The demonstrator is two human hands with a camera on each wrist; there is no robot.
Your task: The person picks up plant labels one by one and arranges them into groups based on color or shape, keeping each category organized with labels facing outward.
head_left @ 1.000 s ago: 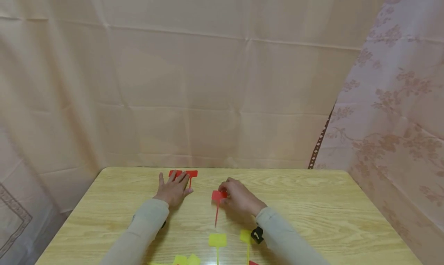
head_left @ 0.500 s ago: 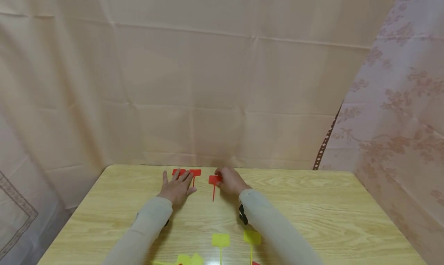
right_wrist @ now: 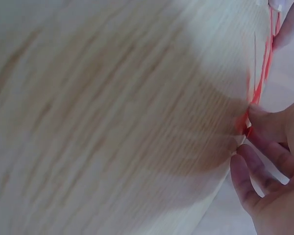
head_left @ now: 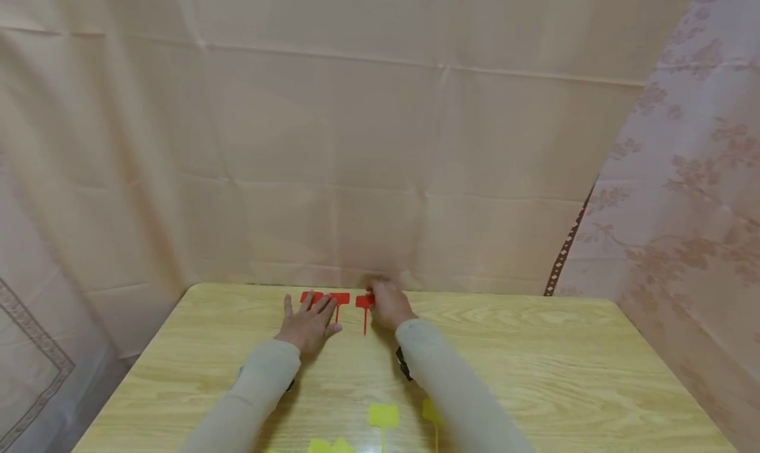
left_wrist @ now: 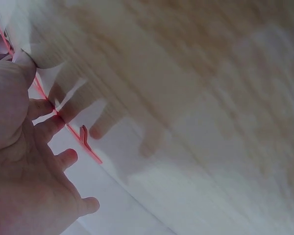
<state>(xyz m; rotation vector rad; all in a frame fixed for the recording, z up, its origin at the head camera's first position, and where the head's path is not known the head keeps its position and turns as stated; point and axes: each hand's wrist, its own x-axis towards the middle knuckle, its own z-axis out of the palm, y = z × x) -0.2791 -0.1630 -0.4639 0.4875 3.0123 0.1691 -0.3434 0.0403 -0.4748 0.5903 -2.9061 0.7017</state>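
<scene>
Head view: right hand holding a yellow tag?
No, the right hand holds a red tag near the table's far edge.

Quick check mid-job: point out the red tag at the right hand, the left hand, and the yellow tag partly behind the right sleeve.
Red tag (head_left: 363,301): head view, its flat head.
Left hand (head_left: 307,325): head view, back of the hand.
Yellow tag (head_left: 431,411): head view, uncovered part of its flat head.

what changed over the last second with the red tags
The right hand moved its red tag forward toward the far edge of the table, closer to the other two red tags, and still pinches it. The left hand stayed over those two; the yellow tags stayed put.
</scene>
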